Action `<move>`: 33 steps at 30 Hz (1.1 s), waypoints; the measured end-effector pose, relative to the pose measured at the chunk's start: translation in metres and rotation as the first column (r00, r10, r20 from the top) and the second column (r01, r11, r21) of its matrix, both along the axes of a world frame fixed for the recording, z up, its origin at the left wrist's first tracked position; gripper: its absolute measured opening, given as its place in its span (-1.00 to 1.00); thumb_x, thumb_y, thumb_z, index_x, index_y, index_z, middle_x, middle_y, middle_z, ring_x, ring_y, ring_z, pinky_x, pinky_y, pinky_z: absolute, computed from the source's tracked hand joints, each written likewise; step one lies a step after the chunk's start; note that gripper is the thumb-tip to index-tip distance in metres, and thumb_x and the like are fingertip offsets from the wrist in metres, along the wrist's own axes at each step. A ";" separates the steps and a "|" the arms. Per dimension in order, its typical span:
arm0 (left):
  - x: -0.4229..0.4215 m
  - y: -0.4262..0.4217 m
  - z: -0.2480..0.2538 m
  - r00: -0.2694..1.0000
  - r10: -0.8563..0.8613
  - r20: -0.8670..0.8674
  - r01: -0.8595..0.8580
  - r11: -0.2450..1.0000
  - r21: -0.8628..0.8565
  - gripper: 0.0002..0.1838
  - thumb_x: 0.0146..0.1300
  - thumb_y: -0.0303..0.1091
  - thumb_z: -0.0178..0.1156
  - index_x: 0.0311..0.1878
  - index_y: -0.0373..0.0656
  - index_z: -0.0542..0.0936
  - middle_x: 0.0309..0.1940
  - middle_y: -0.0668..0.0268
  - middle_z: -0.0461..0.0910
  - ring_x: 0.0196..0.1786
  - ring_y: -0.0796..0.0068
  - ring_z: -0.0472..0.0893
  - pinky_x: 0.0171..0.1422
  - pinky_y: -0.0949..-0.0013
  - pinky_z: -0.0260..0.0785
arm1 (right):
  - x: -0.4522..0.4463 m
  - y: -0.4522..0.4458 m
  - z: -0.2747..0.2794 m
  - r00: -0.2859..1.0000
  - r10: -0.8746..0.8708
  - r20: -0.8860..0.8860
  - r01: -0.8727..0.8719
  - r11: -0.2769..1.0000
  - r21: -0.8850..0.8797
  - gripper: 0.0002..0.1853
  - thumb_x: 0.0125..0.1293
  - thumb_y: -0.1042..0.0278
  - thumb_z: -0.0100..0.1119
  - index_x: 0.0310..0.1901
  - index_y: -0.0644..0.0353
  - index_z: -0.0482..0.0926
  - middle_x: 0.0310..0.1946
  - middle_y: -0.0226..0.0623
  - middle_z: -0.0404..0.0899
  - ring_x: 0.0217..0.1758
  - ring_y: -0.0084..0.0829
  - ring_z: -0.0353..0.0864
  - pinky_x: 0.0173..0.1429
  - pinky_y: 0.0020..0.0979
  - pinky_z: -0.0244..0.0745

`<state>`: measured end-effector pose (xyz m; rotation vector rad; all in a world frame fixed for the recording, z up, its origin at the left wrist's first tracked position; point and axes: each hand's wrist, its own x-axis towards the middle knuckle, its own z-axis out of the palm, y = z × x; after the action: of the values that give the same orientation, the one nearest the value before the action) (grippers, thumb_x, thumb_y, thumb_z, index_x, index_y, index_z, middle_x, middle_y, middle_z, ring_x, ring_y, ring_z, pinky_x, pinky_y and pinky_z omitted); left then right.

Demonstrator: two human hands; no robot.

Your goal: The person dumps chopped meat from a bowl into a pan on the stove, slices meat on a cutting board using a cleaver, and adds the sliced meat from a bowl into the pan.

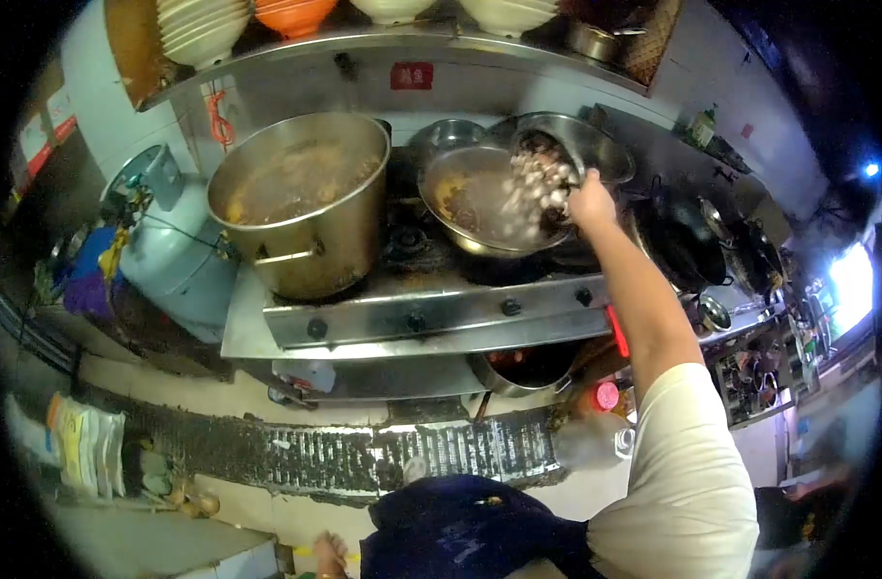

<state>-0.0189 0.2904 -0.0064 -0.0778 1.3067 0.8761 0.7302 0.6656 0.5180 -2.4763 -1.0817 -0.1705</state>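
The kitchen was unevenly lit, middling over the stove [441, 323] and dim toward the sides. The strongest glare came from the far right, where a window [851, 285] was blown out to white and a small lamp [872, 170] above it flared blue. Pale highlights lay on the pot [344, 253] and the stove's front edge; the apron [470, 526] sank into near-black. Motion blur smeared the falling pieces [537, 183], and haze softened the pan's [479, 193] contents. The wide lens bent the shelf [393, 41] and floor grate [335, 458] into curves, with black closing off the corners.
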 end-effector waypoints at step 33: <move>0.139 0.322 0.133 0.604 -0.684 -0.408 0.780 0.612 0.129 -0.86 0.37 -0.26 0.08 -0.33 -0.02 0.49 -0.47 0.35 0.45 -0.48 0.43 0.42 -0.45 0.33 0.24 | -0.019 -0.319 -0.184 -0.034 0.630 -0.776 0.952 0.256 0.166 -0.84 0.40 0.22 0.04 -0.14 0.09 0.37 -0.46 -0.35 0.48 -0.42 -0.36 0.56 -0.36 -0.32 0.58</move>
<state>0.1202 0.6121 0.1268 0.8503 1.3129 0.3315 0.7111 0.3470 0.3342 -0.7330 0.4522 0.6796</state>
